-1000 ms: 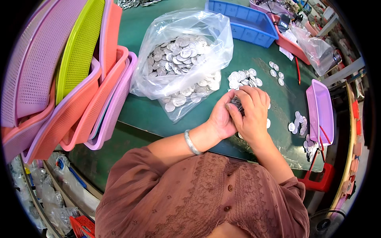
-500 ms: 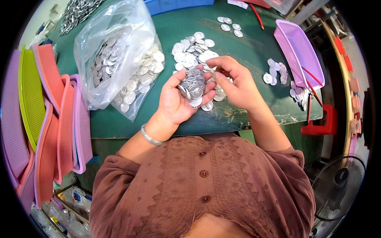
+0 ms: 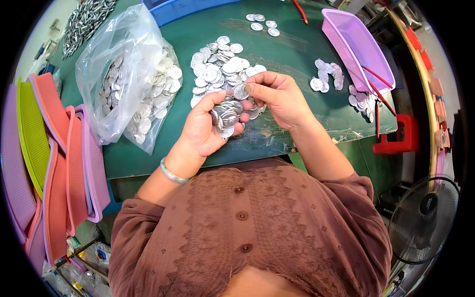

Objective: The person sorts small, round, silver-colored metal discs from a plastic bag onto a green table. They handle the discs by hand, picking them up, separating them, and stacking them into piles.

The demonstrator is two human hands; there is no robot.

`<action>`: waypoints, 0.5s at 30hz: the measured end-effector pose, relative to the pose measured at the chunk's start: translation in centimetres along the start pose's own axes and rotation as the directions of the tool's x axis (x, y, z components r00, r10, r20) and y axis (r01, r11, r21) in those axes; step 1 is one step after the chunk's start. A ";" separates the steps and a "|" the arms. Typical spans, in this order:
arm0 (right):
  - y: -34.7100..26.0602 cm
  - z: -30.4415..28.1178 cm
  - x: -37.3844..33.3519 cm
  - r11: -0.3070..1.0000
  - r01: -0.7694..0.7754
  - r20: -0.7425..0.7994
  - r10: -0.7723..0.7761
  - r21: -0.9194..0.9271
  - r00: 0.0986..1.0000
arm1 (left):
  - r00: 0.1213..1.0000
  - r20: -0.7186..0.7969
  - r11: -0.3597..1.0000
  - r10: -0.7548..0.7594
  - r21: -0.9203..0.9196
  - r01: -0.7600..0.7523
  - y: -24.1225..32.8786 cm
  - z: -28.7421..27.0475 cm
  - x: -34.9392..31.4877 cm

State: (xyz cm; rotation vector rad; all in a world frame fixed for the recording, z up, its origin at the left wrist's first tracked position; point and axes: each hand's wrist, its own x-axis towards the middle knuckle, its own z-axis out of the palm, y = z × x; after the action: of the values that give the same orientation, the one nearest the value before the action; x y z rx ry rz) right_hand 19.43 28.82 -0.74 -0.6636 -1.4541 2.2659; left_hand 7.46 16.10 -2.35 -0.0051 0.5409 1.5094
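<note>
My left hand is cupped, palm up, around a heap of round silver medallions, each with a small loop at its edge. Between thumb and fingers my right hand pinches a single medallion, held just above that heap. A loose pile of the same medallions lies on the green tabletop beyond both hands, partly hidden by them. To the left, a clear plastic bag holds many more, some showing at its open side.
Small groups of medallions lie far right and beside a purple basket. Red-handled pliers rest against that basket. A blue bin stands at the back. Stacked plastic baskets fill the left; a fan stands lower right.
My right hand has taken hold of one medallion and brought it over the handful in my left. The whole view has shifted, so table things appear further left.
</note>
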 end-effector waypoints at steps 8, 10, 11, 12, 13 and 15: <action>0.3 -1.1 -1.3 0.992 -0.020 0.007 0.019 0.124 1.000 | 0.998 -0.061 1.000 -0.013 0.007 0.013 -0.6 0.8 0.5; 0.3 -1.2 -1.7 0.990 0.009 -0.006 -0.008 0.143 1.000 | 0.997 -0.070 0.999 0.013 0.051 -0.010 -0.8 1.2 0.4; 0.3 -1.3 -1.9 0.988 0.023 -0.013 -0.022 0.152 1.000 | 0.997 -0.074 0.997 0.026 0.072 -0.021 -0.9 1.5 0.4; 0.3 -1.3 -2.0 0.991 0.065 -0.016 -0.064 0.118 0.998 | 0.998 -0.064 0.996 0.029 0.080 -0.024 -1.0 1.7 0.4; 0.4 -1.4 -2.2 0.991 0.107 -0.018 -0.106 0.083 0.994 | 0.998 -0.054 0.996 0.032 0.088 -0.028 -1.2 2.0 0.4; 0.4 -1.6 -2.5 0.985 0.166 -0.009 -0.166 0.036 0.986 | 0.999 -0.041 0.994 0.034 0.101 -0.030 -1.5 2.2 0.6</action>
State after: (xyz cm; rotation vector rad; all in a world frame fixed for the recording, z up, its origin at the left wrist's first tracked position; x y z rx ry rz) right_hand 22.37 28.53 -1.26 -0.5169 -1.4060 2.1559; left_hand 9.55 17.26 -1.07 0.0499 0.6534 1.5145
